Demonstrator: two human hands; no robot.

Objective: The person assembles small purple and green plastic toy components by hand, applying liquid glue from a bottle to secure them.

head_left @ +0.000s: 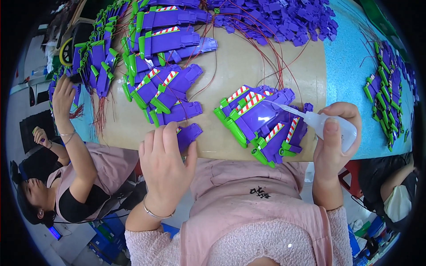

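Note:
My right hand point(330, 148) grips a translucent white squeeze bottle point(347, 132) between thumb and fingers. The bottle's thin nozzle point(288, 108) points left, its tip above a small cluster of purple toy wings point(264, 119) with green ends and red-and-white striped strips. At the table's near edge my left hand point(163, 166) has its fingers bent round another purple wing point(189, 135), partly hidden beneath them. Just beyond that hand lie more overlapping wings point(177, 84) of the same kind. Thin red wires point(277, 57) run from the wings across the table.
A heap of loose purple parts point(275, 17) covers the far middle of the table. Rows of purple-and-green wings point(100, 57) fill the left side; another pile point(386, 97) lies on the blue surface point(348, 88) at right. A co-worker point(84, 177) reaches over the table from the left.

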